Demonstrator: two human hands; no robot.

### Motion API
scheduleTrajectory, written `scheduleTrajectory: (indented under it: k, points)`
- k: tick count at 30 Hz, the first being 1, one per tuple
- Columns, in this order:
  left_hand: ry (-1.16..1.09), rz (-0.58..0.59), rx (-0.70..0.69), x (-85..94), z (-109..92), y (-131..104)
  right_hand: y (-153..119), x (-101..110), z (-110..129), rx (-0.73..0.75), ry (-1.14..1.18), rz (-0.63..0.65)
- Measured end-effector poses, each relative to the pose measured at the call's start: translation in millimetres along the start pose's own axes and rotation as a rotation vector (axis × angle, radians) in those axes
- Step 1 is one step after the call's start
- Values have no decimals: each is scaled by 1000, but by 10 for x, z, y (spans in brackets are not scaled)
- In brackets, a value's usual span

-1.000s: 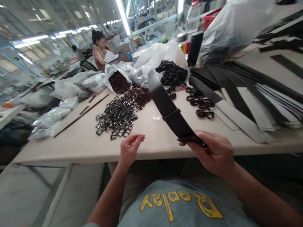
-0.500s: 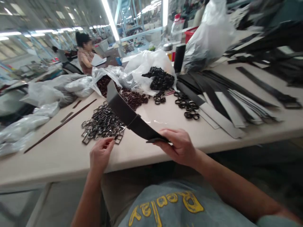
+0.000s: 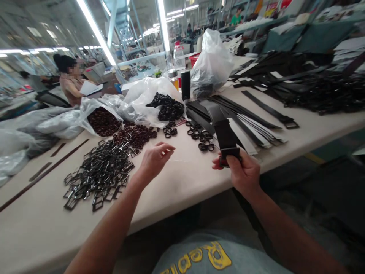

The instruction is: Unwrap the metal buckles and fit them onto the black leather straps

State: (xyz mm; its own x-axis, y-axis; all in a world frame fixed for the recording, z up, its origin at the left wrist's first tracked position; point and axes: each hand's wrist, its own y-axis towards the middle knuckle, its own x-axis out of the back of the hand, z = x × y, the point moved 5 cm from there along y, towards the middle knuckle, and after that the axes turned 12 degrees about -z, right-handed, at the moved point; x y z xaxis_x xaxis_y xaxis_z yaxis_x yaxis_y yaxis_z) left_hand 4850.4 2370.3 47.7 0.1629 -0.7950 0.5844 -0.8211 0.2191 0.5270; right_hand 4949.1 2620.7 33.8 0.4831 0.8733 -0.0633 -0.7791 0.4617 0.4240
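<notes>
My right hand [image 3: 245, 171] grips the end of a black strap [image 3: 225, 133] near the table's front edge. A dark buckle [image 3: 224, 161] shows at that end, below the thumb. The strap rises away from the hand over other straps, and part of it hangs below the table edge. Over the table, my left hand [image 3: 156, 158] is loosely bent, a gap showing between thumb and fingers, with nothing visible in it. It is right of the pile of metal buckles [image 3: 98, 171]. Small black loops [image 3: 199, 133] lie between and beyond the hands.
Brown loops [image 3: 134, 135] spill near an open plastic bag [image 3: 104, 120]. Black loops [image 3: 168, 106] lie on another bag. Black and white strips [image 3: 242, 118] spread at the right. A black cylinder [image 3: 186, 85] and bottle [image 3: 179, 57] stand behind. A person [image 3: 70, 82] sits back left.
The view has turned right. My left hand has left the buckle pile's edge and moved toward the small loops. My right hand has turned the strap, whose far part now points away over the strips.
</notes>
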Motion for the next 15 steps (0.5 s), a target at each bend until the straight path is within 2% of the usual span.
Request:
scheduleTrajectory:
  k: [4, 7, 10, 15]
  points:
    - [26, 231, -59, -762, -218, 221, -40, 219, -174, -65, -88, -27]
    - [207, 329, -117, -1177, -255, 310, -69, 286, -235, -63, -126, -14]
    - [316, 322, -154, -1356, -249, 376, -69, 293, -294, -86, -159, 3]
    - [339, 283, -31, -1345, -199, 431, -50, 234, -416, -176, -168, 42]
